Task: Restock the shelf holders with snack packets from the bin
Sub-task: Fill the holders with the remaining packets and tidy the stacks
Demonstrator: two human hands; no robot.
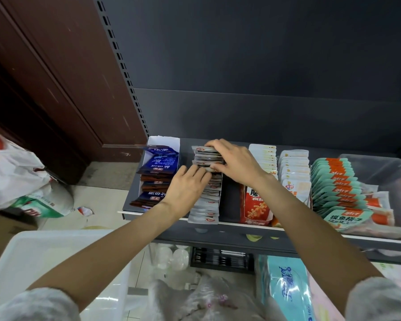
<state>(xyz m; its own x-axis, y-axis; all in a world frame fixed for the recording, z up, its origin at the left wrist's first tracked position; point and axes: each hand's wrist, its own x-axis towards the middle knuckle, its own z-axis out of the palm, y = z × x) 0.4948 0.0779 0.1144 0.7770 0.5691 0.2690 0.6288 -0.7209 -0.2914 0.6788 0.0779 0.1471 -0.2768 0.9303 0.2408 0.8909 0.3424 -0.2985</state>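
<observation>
A row of small grey snack packets [206, 205] stands in a holder on the dark shelf [229, 235]. My right hand [234, 162] grips a bunch of these grey packets [206, 156] at the back of the row, fingers curled over their tops. My left hand [188, 186] presses against the row's left side, with its fingertips on the packets near the middle. The white bin [33, 258] sits at the lower left, under my left forearm; its inside is blurred.
Left of the row a white holder [164, 141] carries blue and brown packets [159, 174]. To the right stand an orange noodle pack [256, 205], white packets [294, 167] and teal-orange packets [336, 186]. Bags lie on the floor at left, tissue packs below.
</observation>
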